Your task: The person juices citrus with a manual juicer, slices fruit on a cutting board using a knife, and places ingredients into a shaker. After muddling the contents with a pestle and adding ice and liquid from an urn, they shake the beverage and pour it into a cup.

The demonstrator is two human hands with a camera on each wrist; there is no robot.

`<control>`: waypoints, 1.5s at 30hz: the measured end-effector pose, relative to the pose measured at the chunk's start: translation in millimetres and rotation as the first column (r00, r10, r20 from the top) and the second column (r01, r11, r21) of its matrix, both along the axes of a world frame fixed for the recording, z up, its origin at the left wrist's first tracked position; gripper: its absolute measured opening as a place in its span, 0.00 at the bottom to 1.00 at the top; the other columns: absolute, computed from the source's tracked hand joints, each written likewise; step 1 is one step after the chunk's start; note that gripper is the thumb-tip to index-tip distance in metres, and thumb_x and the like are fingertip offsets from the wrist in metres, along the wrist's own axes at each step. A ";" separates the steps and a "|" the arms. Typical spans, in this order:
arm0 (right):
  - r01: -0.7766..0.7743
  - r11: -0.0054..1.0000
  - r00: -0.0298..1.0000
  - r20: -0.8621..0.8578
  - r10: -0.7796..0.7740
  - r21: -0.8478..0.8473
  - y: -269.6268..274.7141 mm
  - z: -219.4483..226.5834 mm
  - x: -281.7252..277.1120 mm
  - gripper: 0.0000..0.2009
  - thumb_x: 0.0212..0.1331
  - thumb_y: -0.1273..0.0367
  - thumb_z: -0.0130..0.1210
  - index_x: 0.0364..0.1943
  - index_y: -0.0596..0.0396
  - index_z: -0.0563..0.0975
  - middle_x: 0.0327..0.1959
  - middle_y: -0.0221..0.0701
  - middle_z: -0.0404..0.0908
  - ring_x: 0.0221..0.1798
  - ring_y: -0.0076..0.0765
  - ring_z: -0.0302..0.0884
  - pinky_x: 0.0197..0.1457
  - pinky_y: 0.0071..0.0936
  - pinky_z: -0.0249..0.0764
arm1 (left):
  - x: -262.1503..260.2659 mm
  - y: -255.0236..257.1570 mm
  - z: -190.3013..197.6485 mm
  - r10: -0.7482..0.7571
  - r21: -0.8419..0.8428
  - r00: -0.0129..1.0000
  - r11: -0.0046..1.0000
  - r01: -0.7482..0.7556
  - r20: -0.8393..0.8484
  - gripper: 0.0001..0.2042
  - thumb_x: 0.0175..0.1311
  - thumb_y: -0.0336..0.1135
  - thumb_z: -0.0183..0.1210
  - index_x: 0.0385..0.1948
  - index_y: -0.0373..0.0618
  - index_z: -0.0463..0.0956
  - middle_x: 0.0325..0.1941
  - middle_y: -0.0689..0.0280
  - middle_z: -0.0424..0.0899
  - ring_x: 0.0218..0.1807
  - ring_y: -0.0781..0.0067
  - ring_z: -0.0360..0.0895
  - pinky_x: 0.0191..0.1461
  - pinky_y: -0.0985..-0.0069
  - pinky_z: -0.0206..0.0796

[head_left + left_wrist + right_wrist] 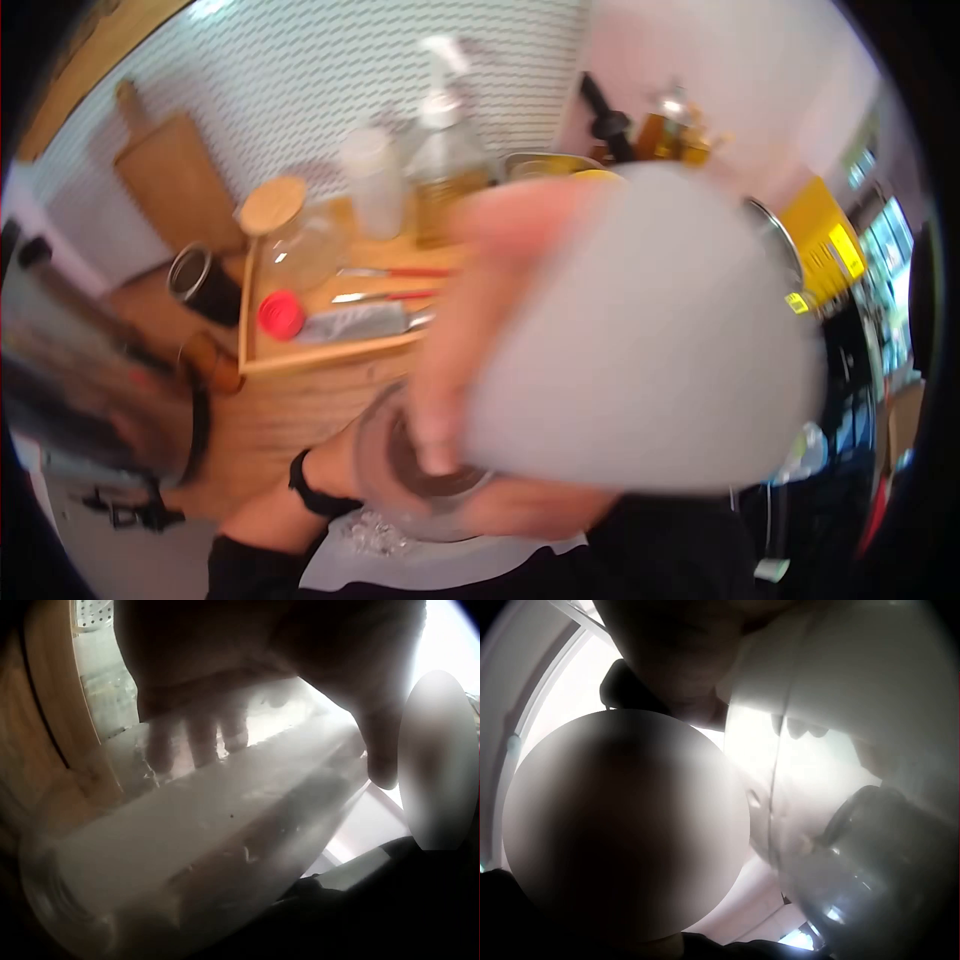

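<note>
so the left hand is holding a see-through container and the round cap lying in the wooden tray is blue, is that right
Not quite: the round cap in the wooden tray is red, not blue, as the head view shows. The left hand is indeed holding a see-through container.

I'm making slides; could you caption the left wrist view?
A shadowed left hand grips a clear, rounded container, bright light behind.
</note>
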State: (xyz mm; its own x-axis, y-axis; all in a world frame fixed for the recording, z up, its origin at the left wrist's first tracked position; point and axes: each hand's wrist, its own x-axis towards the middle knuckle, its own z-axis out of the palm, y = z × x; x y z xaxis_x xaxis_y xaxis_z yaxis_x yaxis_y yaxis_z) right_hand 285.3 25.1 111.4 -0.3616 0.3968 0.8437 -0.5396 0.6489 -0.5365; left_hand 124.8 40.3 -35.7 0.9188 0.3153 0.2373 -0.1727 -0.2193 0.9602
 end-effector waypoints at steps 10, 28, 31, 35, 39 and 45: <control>-0.018 0.992 0.997 0.067 0.026 -0.126 -8.4 4.4 29.7 0.48 0.57 0.70 0.64 0.73 0.44 0.38 0.39 0.41 0.73 0.26 0.44 0.79 0.30 0.39 0.84 | -13.2 1.8 6.5 -0.013 -0.143 0.990 0.989 0.033 0.142 0.57 0.36 0.40 0.78 0.70 0.40 0.47 0.67 0.54 0.63 0.70 0.60 0.60 0.72 0.68 0.52; -0.178 0.984 0.936 0.309 0.169 0.003 -6.1 19.6 37.2 0.41 0.58 0.68 0.64 0.69 0.54 0.47 0.36 0.41 0.75 0.27 0.41 0.83 0.29 0.34 0.86 | -16.3 0.5 12.9 0.012 0.072 0.991 0.997 -0.022 0.135 0.56 0.37 0.40 0.79 0.70 0.40 0.49 0.67 0.53 0.64 0.69 0.59 0.63 0.70 0.68 0.56; 0.019 1.000 0.986 0.168 -0.017 -0.012 -21.3 12.5 38.8 0.40 0.57 0.69 0.63 0.68 0.56 0.49 0.36 0.40 0.75 0.28 0.39 0.84 0.31 0.34 0.87 | -16.5 0.5 15.8 0.013 0.071 0.994 0.997 -0.021 0.107 0.55 0.36 0.38 0.79 0.70 0.40 0.50 0.66 0.53 0.65 0.68 0.58 0.63 0.69 0.68 0.57; -0.020 1.000 0.964 0.264 0.017 0.009 -18.2 17.4 41.0 0.39 0.57 0.70 0.64 0.67 0.56 0.49 0.36 0.40 0.75 0.29 0.39 0.84 0.31 0.34 0.88 | -16.6 -0.9 15.6 -0.002 0.034 0.995 0.999 -0.002 0.100 0.55 0.35 0.38 0.79 0.68 0.39 0.51 0.64 0.53 0.65 0.67 0.57 0.64 0.68 0.68 0.57; 0.015 1.000 0.982 0.189 -0.017 0.011 -22.2 13.3 42.5 0.40 0.56 0.71 0.64 0.66 0.56 0.49 0.36 0.40 0.75 0.31 0.41 0.85 0.33 0.34 0.88 | -15.8 -1.2 15.0 0.016 0.051 0.993 0.998 -0.022 0.117 0.54 0.34 0.39 0.79 0.68 0.38 0.52 0.64 0.53 0.65 0.66 0.57 0.64 0.68 0.68 0.57; -0.050 0.999 0.957 0.286 0.051 -0.013 -14.3 19.7 42.9 0.40 0.55 0.71 0.65 0.65 0.57 0.49 0.35 0.39 0.75 0.31 0.40 0.85 0.32 0.32 0.88 | -16.1 -1.3 15.0 0.022 0.078 0.992 0.996 -0.032 0.127 0.54 0.34 0.38 0.78 0.68 0.38 0.52 0.63 0.52 0.66 0.66 0.57 0.64 0.68 0.68 0.58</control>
State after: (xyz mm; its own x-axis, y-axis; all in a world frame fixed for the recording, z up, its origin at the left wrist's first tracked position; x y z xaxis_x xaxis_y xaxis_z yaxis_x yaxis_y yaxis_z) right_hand 328.3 10.8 131.1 -0.6069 0.3764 0.7000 -0.3952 0.6212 -0.6767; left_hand 108.7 39.0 -20.7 0.8715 0.3149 0.3759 -0.2841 -0.3007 0.9104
